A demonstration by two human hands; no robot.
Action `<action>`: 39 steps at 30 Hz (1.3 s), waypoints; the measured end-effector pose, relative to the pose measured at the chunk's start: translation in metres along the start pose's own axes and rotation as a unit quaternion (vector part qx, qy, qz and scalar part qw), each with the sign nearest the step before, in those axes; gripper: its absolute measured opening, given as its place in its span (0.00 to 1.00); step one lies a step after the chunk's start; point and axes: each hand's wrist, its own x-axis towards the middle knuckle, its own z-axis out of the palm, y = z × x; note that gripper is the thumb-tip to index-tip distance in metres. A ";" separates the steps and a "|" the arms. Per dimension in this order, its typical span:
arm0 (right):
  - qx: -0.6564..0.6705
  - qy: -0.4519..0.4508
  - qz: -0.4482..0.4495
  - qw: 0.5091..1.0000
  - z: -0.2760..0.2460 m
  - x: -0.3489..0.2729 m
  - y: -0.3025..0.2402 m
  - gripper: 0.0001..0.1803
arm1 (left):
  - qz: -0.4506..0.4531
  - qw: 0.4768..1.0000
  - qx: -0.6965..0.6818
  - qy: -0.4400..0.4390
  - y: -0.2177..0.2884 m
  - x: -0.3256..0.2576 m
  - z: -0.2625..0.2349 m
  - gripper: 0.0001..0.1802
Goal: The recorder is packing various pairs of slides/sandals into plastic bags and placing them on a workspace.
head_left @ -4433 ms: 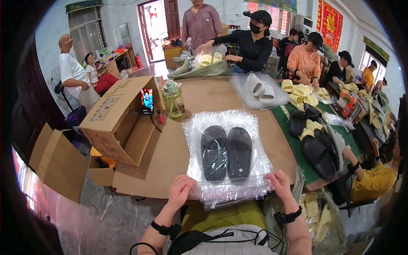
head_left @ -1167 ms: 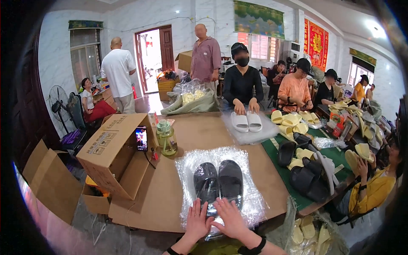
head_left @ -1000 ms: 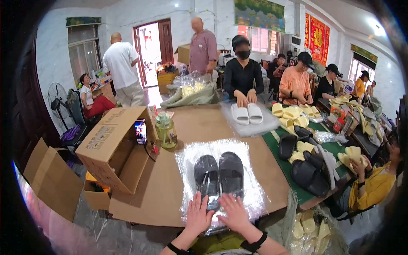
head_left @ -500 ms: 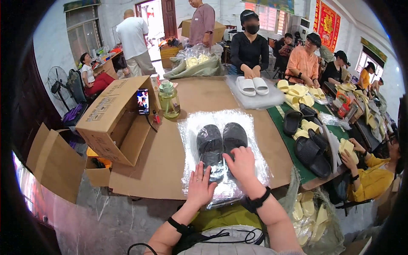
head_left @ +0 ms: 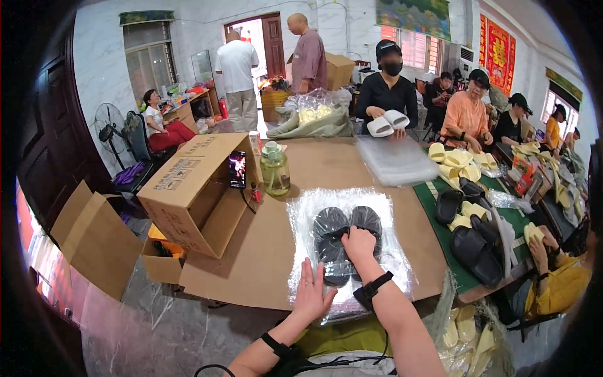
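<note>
A pair of black slide sandals lies side by side on a stack of clear plastic bags at the table's near side. Glossy film covers their near ends. My right hand is closed on the sandals at their straps; its fingertips are partly hidden, so whether film is pinched too is unclear. Flat on the film by the near end of the left sandal, my left hand has its fingers stretched out and grips nothing.
A cardboard box on its side, a phone and a green-tinted jar stand left. Across the table a person in black holds white slides above stacked clear bags. Black sandals and yellow ones crowd the right.
My right hand has gone from lying spread over the sandals to closing on their straps. The left stays flat on the film. Across the table, the white slides have been lifted off the bags.
</note>
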 end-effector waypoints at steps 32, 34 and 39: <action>-0.177 -0.216 0.172 0.945 -0.323 -0.396 0.337 0.12 | 0.027 0.997 0.063 -0.027 -0.007 0.004 0.005 0.48; -0.208 -0.314 0.093 0.922 -0.294 -0.442 0.351 0.12 | 0.020 0.997 0.063 -0.034 -0.008 0.003 0.006 0.48; -0.113 -0.438 -0.009 0.892 -0.163 -0.512 0.347 0.11 | 0.015 0.996 0.075 -0.040 -0.004 0.004 0.009 0.48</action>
